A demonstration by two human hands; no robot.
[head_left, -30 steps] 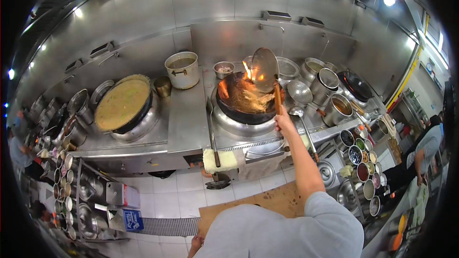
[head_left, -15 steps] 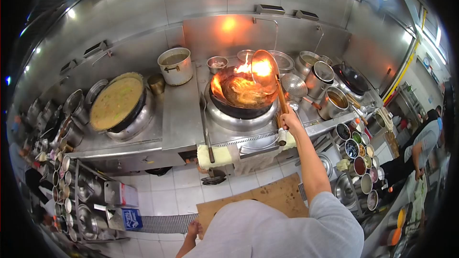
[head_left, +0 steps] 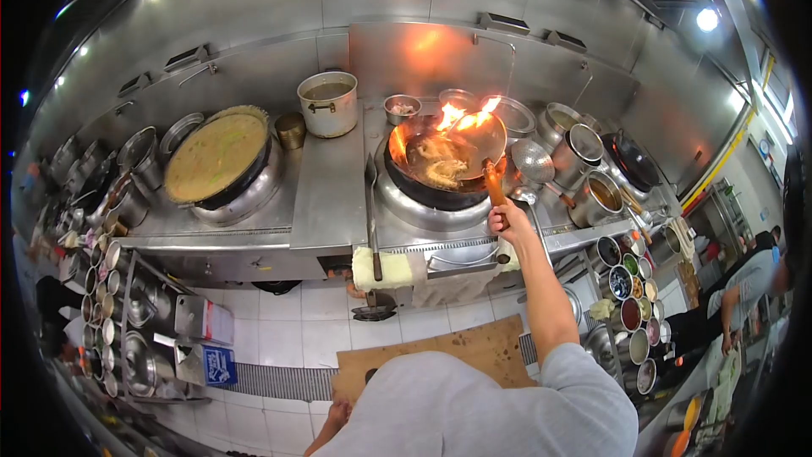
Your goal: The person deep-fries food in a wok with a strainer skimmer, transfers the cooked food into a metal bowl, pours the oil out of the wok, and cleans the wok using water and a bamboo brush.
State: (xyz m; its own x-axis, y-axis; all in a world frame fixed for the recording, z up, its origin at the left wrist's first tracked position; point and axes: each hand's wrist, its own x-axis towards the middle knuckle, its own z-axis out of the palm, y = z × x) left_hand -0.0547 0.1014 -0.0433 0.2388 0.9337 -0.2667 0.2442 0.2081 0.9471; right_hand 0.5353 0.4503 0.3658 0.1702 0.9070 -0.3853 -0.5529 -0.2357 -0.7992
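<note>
My right hand (head_left: 507,218) is wrapped round the wooden handle (head_left: 494,183) of a round metal pan (head_left: 489,140). The pan lies over the right side of a dark wok (head_left: 423,188), inside its rim. Browned pieces of food (head_left: 441,161) lie in the wok, and flames (head_left: 465,118) rise at its back edge. Low beside my body, my left hand (head_left: 339,413) has its fingers curled. Whether anything is in it is hidden. A long-handled metal utensil (head_left: 373,220) rests on the counter left of the wok.
Left stands a wide wok of pale broth (head_left: 216,156), with a tall metal pot (head_left: 328,103) nearby. A perforated skimmer (head_left: 534,161) and pots (head_left: 596,199) stand right of the burner. Seasoning containers (head_left: 631,313) line a rack at right. Another person (head_left: 744,288) is at far right.
My right hand has lowered the pan from a tilted, raised position down into the wok. The flames have shrunk. The view has shifted slightly; my left hand stays low beside my body.
</note>
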